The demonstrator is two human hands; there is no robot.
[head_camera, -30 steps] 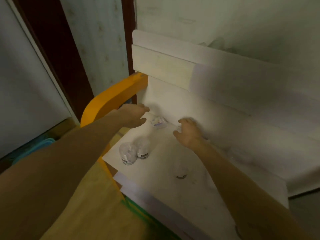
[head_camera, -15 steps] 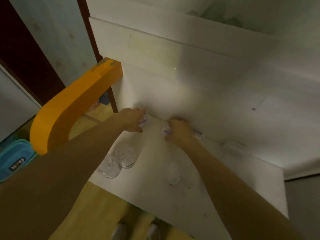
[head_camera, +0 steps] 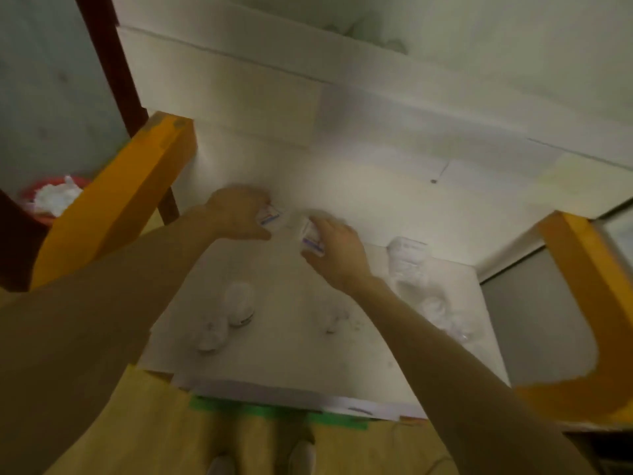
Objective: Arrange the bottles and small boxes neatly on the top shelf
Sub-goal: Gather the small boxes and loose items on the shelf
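Observation:
The white top shelf [head_camera: 291, 358] lies below me, washed out by glare. At its back, my left hand [head_camera: 236, 214] grips a small white box [head_camera: 270, 216] with red and blue print. My right hand [head_camera: 337, 255] holds a second small white box [head_camera: 311, 238] just to the right of the first. Two small white bottles [head_camera: 239, 305] [head_camera: 210, 334] stand together at the shelf's front left. A third small bottle [head_camera: 334, 320] stands near the middle. A cluster of clear, pale bottles [head_camera: 411, 265] sits along the shelf's right side, too blurred to tell apart.
Orange curved side frames flank the shelf on the left [head_camera: 113, 204] and right [head_camera: 589, 303]. A white back panel [head_camera: 342, 145] rises behind the shelf. A red bin with white contents [head_camera: 51, 200] sits on the floor at far left. My feet [head_camera: 301, 457] show below.
The view has tilted down and widened, bringing in the shelf's right side and the right orange frame. Both hands have closed on the small boxes at the back and drawn nearer each other.

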